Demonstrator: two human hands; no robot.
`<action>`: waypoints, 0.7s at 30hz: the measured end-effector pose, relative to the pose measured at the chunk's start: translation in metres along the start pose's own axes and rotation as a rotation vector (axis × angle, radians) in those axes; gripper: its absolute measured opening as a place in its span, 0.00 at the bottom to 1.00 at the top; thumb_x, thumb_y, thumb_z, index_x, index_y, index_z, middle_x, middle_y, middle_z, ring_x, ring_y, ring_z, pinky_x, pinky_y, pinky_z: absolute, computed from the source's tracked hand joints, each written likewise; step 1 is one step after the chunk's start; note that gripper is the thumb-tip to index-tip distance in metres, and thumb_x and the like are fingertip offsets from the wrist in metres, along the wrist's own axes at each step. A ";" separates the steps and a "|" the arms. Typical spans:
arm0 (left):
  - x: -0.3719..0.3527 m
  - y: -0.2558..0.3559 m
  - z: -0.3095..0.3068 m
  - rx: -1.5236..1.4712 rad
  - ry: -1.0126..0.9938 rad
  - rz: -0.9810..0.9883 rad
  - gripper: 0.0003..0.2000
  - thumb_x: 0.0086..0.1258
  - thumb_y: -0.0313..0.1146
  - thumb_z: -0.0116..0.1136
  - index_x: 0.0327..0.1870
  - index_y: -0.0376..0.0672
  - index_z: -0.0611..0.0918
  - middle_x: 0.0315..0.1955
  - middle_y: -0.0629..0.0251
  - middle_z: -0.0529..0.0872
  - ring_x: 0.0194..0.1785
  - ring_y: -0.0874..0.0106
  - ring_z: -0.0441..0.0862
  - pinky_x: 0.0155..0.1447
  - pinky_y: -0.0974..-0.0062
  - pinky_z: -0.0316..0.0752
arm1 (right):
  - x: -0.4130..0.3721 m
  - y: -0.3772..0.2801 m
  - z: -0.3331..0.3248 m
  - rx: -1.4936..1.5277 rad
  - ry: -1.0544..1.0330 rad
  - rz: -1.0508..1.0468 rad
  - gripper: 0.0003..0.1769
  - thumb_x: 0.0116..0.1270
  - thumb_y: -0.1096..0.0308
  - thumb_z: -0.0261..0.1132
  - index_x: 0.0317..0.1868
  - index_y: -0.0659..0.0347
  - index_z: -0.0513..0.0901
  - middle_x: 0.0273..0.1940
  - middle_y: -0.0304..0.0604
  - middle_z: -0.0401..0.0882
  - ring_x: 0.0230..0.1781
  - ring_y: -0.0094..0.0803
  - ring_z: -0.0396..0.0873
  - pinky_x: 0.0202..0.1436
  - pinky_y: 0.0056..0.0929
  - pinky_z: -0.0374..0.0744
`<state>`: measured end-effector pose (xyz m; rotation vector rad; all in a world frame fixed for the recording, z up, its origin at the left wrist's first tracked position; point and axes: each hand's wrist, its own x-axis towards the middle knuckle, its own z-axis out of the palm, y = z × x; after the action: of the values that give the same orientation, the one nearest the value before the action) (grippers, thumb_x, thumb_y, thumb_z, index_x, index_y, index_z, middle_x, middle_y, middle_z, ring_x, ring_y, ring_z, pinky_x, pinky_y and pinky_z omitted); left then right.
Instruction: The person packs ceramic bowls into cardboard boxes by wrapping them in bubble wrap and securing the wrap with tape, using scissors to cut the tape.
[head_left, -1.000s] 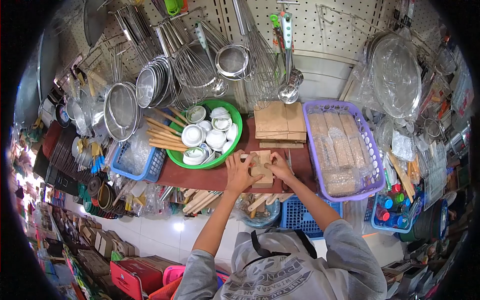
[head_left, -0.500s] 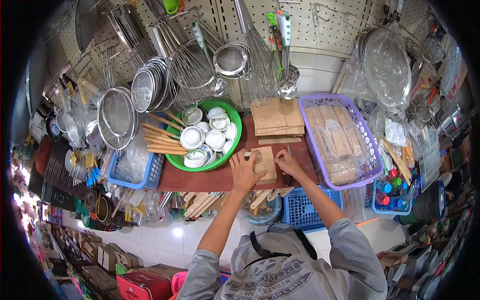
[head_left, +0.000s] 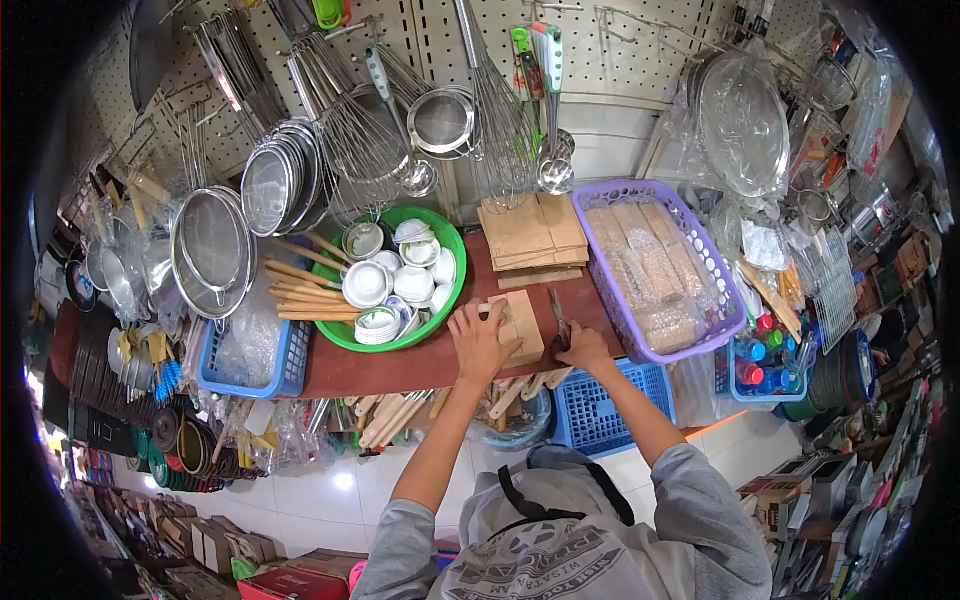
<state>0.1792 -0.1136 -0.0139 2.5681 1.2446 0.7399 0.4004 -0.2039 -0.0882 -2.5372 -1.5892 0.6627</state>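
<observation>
On the red-brown tabletop (head_left: 420,370), a small cardboard box (head_left: 520,328) lies in front of me. My left hand (head_left: 482,342) rests on its left part, fingers spread over it and thumb pointing right. Just right of the box, my right hand (head_left: 583,347) is closed around the lower end of dark scissors (head_left: 558,312), whose blades point toward the back. Behind the box lies a stack of flat brown cardboard pieces (head_left: 533,232).
A green basin (head_left: 458,275) with white bowls and wooden-handled tools stands left. At right is a purple basket (head_left: 603,270) of bubble-wrapped packs. Strainers (head_left: 212,250) and whisks (head_left: 500,150) hang above. Blue baskets (head_left: 290,355) flank the table.
My right hand has moved toward the table's front edge and now holds the scissors. My left hand stays on the box. The whole view has shifted slightly.
</observation>
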 end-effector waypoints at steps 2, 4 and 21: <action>-0.001 -0.001 0.001 0.000 0.018 0.012 0.38 0.45 0.50 0.81 0.62 0.55 0.77 0.59 0.53 0.69 0.63 0.50 0.64 0.68 0.50 0.59 | 0.001 0.005 -0.006 0.121 -0.098 -0.006 0.37 0.56 0.51 0.75 0.60 0.62 0.74 0.45 0.58 0.85 0.48 0.48 0.87 0.48 0.45 0.86; -0.001 -0.001 0.001 0.007 0.027 0.021 0.39 0.45 0.50 0.81 0.62 0.55 0.77 0.59 0.53 0.69 0.63 0.50 0.64 0.68 0.50 0.59 | -0.010 0.000 -0.037 0.383 -0.298 0.063 0.32 0.55 0.56 0.77 0.56 0.64 0.77 0.42 0.54 0.86 0.45 0.43 0.89 0.40 0.41 0.88; -0.003 0.000 0.005 0.009 0.015 -0.029 0.35 0.48 0.50 0.80 0.60 0.56 0.79 0.59 0.54 0.69 0.63 0.51 0.65 0.68 0.50 0.59 | 0.001 -0.046 -0.056 0.769 0.100 -0.254 0.26 0.59 0.51 0.79 0.49 0.54 0.76 0.30 0.34 0.76 0.31 0.23 0.74 0.37 0.26 0.73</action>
<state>0.1799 -0.1159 -0.0190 2.5504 1.2895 0.7506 0.3839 -0.1725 -0.0250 -1.7535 -1.2546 0.8795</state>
